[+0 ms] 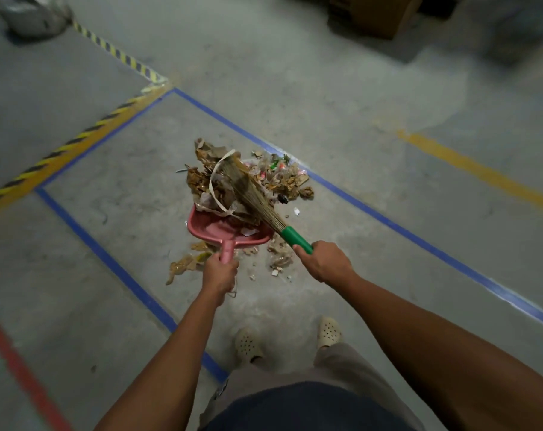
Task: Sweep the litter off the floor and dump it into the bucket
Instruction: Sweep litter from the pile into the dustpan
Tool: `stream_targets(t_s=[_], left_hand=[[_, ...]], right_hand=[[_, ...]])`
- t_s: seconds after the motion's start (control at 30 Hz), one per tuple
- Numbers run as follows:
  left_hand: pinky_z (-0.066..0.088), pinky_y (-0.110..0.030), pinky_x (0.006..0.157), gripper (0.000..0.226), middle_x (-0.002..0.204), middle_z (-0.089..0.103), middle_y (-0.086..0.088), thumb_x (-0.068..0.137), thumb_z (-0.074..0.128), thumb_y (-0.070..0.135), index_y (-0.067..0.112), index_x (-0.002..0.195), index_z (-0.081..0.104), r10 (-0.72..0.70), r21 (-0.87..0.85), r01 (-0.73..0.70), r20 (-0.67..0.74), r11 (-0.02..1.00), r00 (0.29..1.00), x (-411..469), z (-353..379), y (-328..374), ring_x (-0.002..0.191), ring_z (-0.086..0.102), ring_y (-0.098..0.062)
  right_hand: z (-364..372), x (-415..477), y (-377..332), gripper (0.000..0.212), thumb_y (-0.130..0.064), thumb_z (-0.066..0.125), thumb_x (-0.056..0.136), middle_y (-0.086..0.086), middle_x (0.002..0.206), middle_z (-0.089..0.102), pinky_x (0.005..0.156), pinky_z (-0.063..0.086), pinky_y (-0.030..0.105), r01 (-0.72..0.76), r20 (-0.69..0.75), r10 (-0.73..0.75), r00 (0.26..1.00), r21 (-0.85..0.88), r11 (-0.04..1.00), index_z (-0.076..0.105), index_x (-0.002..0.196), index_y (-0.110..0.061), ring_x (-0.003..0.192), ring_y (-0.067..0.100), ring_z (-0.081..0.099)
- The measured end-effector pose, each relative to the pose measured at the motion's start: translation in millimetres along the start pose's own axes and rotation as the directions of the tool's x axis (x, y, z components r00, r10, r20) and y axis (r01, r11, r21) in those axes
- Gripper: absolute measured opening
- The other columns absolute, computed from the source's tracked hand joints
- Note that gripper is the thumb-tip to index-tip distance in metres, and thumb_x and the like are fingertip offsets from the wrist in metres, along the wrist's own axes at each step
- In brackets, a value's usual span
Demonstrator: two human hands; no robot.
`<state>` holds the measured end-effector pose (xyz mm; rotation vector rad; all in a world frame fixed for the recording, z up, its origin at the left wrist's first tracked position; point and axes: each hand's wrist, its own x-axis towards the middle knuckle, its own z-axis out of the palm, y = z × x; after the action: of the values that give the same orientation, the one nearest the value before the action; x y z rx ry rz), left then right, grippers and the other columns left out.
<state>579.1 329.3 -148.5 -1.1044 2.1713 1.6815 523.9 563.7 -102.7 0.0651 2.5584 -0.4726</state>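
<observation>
A pile of litter point(289, 178), brown paper scraps, wrappers and a white strap, lies on the concrete floor inside a blue-taped rectangle. My left hand point(220, 270) grips the handle of a pink dustpan point(215, 230) whose mouth sits under the near edge of the pile. My right hand point(324, 262) grips the green handle of a straw broom point(253, 194), its bristles lying across the litter above the pan. Smaller scraps point(186, 264) lie behind the pan near my hands. No bucket is in view.
Blue tape point(388, 219) outlines the area; yellow-black hazard tape point(74, 144) runs at the left, a yellow line point(475, 169) at the right, a red line point(18, 368) at bottom left. A grey sack point(34, 14) and a cardboard box point(373, 14) stand far back. My feet point(248, 345) are close behind.
</observation>
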Motion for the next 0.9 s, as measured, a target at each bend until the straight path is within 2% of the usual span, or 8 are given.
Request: stream_targets(t_s=[0.13, 0.4, 0.57, 0.7, 0.9], left_hand=[[0.036, -0.025, 0.039, 0.009, 0.075, 0.061, -0.016, 0.090, 0.058, 0.005, 0.003, 0.099, 0.058, 0.029, -0.021, -0.030, -0.070, 0.999, 0.997, -16, 19, 12, 0.054, 0.051, -0.021], [0.035, -0.026, 0.041, 0.002, 0.068, 0.059, -0.015, 0.087, 0.058, 0.003, 0.004, 0.088, 0.057, 0.044, -0.060, -0.055, -0.167, 0.997, 0.985, -53, 55, 27, 0.047, 0.048, -0.019], [0.034, -0.024, 0.037, 0.009, 0.071, 0.059, -0.016, 0.088, 0.058, 0.003, 0.001, 0.096, 0.059, 0.048, -0.082, -0.066, -0.205, 0.994, 0.977, -88, 65, 26, 0.045, 0.047, -0.018], [0.036, -0.026, 0.041, 0.013, 0.074, 0.061, -0.017, 0.089, 0.061, 0.006, 0.003, 0.102, 0.060, 0.057, -0.097, -0.081, -0.227, 0.992, 0.972, -120, 61, 13, 0.049, 0.049, -0.019], [0.032, -0.024, 0.035, 0.009, 0.069, 0.056, -0.015, 0.089, 0.062, 0.003, 0.001, 0.098, 0.061, 0.112, -0.128, -0.146, -0.245, 0.981, 0.963, -187, 51, -11, 0.042, 0.043, -0.014]], right_hand=[[-19, 6, 19, 0.060, -0.075, 0.041, 0.092, 0.002, 0.074, 0.068, 0.067, 0.063, 0.041, 0.039, -0.016, -0.038, 0.999, 0.044, 0.998, 0.063, 0.087, -0.019, 0.063, 0.021, 0.069], [-49, 4, 53, 0.057, -0.074, 0.043, 0.092, 0.002, 0.072, 0.068, 0.066, 0.063, 0.043, 0.128, -0.010, -0.127, 0.992, 0.057, 0.990, 0.062, 0.082, -0.022, 0.062, 0.019, 0.069], [-57, -17, 70, 0.056, -0.073, 0.044, 0.093, 0.002, 0.073, 0.069, 0.066, 0.064, 0.042, 0.169, 0.002, -0.169, 0.986, 0.068, 0.983, 0.061, 0.082, -0.021, 0.063, 0.020, 0.070], [-53, -47, 81, 0.055, -0.072, 0.045, 0.094, 0.002, 0.072, 0.070, 0.067, 0.064, 0.042, 0.192, 0.000, -0.193, 0.981, 0.091, 0.977, 0.062, 0.083, -0.021, 0.063, 0.020, 0.071], [-43, -109, 96, 0.055, -0.068, 0.047, 0.096, 0.003, 0.068, 0.069, 0.060, 0.062, 0.035, 0.235, -0.015, -0.235, 0.972, 0.097, 0.967, 0.063, 0.082, -0.017, 0.054, 0.017, 0.068]])
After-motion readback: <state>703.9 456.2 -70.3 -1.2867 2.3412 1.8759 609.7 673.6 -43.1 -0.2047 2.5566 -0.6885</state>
